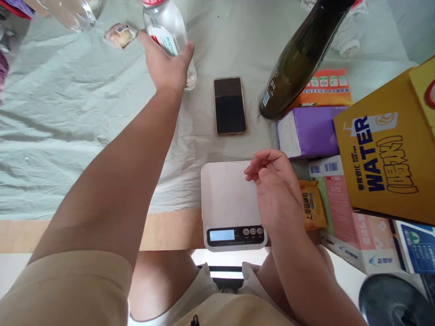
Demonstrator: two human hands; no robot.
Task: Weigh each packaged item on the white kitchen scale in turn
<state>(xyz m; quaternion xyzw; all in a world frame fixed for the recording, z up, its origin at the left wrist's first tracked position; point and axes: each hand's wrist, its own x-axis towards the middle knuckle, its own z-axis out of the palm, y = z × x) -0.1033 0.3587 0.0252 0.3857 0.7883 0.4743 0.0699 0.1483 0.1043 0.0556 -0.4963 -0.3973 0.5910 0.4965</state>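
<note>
My left hand is wrapped round a clear plastic bottle with a red cap and a white label, standing on the cloth. The hand covers part of the bottle's lower half. Over the right side of a white kitchen scale is my right hand. It holds nothing, its fingers loosely bent; whether it touches the scale I cannot tell. The scale's display is lit, its digits unreadable, and its plate carries no object. Between the bottle and the scale lies a smartphone, its screen dark.
On the right are a dark green glass bottle, an orange box, a purple tissue pack, a yellow packet, and a yellow carton above a pink box. A small wrapped snack lies at upper left.
</note>
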